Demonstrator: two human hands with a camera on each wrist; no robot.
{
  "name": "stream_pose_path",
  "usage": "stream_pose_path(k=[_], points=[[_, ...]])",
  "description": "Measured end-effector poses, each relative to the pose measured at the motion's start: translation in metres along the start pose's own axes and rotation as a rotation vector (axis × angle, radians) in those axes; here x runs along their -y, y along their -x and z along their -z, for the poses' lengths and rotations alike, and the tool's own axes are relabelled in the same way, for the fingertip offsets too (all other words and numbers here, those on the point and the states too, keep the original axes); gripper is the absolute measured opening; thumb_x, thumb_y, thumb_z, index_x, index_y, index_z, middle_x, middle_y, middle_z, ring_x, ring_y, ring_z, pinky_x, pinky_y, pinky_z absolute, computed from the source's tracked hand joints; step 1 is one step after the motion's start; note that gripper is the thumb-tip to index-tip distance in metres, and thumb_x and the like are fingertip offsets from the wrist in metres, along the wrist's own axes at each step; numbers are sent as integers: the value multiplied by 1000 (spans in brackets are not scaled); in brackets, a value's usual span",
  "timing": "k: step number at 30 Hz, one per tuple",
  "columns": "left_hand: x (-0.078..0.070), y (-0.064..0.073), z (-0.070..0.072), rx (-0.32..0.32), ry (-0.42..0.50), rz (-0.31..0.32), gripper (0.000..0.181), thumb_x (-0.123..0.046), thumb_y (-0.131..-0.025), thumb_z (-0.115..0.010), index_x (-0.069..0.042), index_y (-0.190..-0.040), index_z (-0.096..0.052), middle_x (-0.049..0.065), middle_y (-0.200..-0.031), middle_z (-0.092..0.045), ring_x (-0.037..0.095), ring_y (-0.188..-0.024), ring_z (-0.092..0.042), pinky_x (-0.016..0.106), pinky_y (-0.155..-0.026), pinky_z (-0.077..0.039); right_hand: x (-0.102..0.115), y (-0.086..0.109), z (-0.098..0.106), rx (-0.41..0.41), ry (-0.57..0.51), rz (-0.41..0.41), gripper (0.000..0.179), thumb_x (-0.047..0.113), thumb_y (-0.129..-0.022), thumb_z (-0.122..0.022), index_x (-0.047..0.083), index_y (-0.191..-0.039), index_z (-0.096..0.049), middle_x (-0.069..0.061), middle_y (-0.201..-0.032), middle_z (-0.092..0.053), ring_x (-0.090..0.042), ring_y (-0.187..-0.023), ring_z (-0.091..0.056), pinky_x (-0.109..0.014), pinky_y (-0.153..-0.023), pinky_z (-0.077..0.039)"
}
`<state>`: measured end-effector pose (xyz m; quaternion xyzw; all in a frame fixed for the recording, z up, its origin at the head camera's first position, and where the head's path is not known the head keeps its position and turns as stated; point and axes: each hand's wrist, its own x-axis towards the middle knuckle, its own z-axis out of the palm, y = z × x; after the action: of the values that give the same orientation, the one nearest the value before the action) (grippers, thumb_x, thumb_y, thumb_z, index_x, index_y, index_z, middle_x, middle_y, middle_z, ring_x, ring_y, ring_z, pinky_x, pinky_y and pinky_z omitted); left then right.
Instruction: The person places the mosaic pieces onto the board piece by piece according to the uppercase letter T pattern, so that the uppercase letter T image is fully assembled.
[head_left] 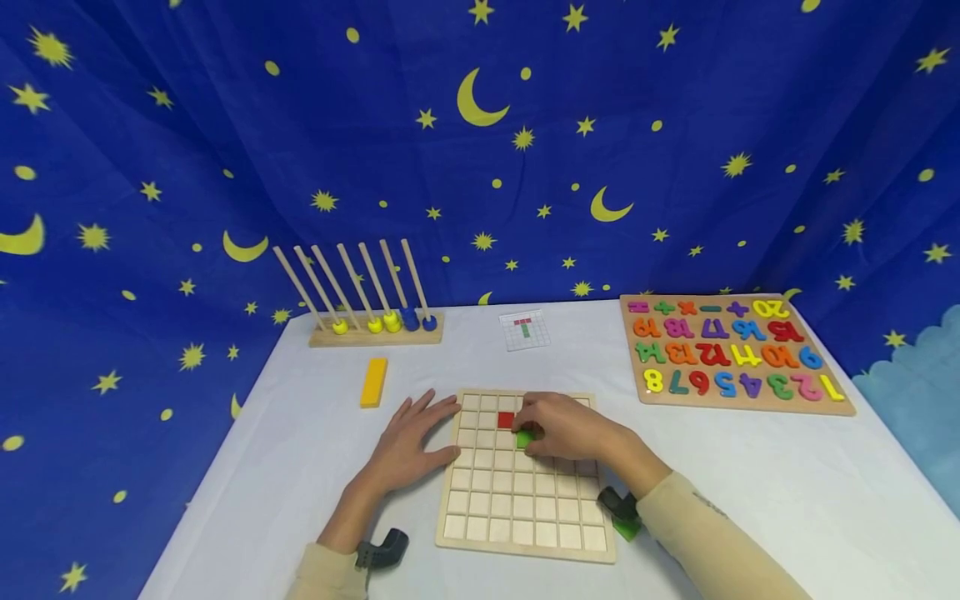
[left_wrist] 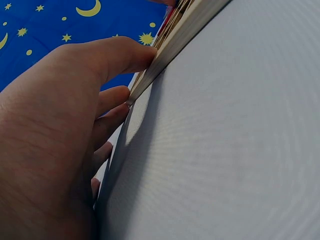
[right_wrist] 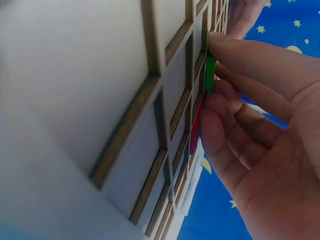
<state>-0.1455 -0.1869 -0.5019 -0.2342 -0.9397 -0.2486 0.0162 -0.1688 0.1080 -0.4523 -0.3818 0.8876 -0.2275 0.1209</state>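
In the head view a wooden grid board (head_left: 525, 548) lies on the table. A red square tile (head_left: 506, 420) sits in a cell near its far edge. My right hand (head_left: 566, 425) pinches a green square tile (head_left: 524, 438) at the grid, one row nearer and to the right of the red one; the right wrist view has the green tile (right_wrist: 210, 75) between thumb and fingers, partly covered. The right hand hides some far cells. My left hand (head_left: 405, 446) rests with spread fingers against the board's left edge; its thumb (left_wrist: 135, 55) touches that edge in the left wrist view.
A pattern card (head_left: 525, 331) showing a red and green T lies behind the board. At the back left stands a peg abacus (head_left: 375, 337), with a yellow block (head_left: 373, 383) before it. A number puzzle (head_left: 742, 402) lies right. Another green piece (head_left: 626, 528) shows under the right wrist.
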Motion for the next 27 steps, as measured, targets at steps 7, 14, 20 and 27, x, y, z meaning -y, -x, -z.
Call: stream_pose_path(k=[7,14,20,27], points=[[1,-2,1,11,2,10,65,-51,-85,-66,-26,-142,-48,-15,-148,-38,20,-143,-19,43,-117,-7,1,5,6,-18,-51,-7,28,19,-81,-78,15,-108,-73,10,-96,-62,-7,-82,-56,-26,-75,-50],[2,-2,2,2,0,0,65,-51,-85,-66,-26,-142,-49,-14,-148,-39,21,-143,-21,44,-117,-8,-3,18,17,-77,-91,2,27,17,-84,-75,15,-111,-72,6,-99,-65,-8,-85,-59,-27,-76,-51],[2,-2,2,-1,-3,-5,65,-51,-85,-65,-25,-142,-48,-13,-148,-39,22,-143,-21,44,-117,-7,-9,31,25,-135,-86,-25,24,21,-85,-75,15,-108,-73,7,-97,-65,-9,-82,-57,-28,-75,-51],[3,0,-1,-1,8,-12,65,-52,-85,-66,-25,-142,-49,-13,-148,-40,22,-143,-21,44,-117,-8,-16,52,25,-161,-107,-77,20,26,-90,-68,16,-107,-72,17,-91,-62,-4,-79,-56,-26,-73,-52]])
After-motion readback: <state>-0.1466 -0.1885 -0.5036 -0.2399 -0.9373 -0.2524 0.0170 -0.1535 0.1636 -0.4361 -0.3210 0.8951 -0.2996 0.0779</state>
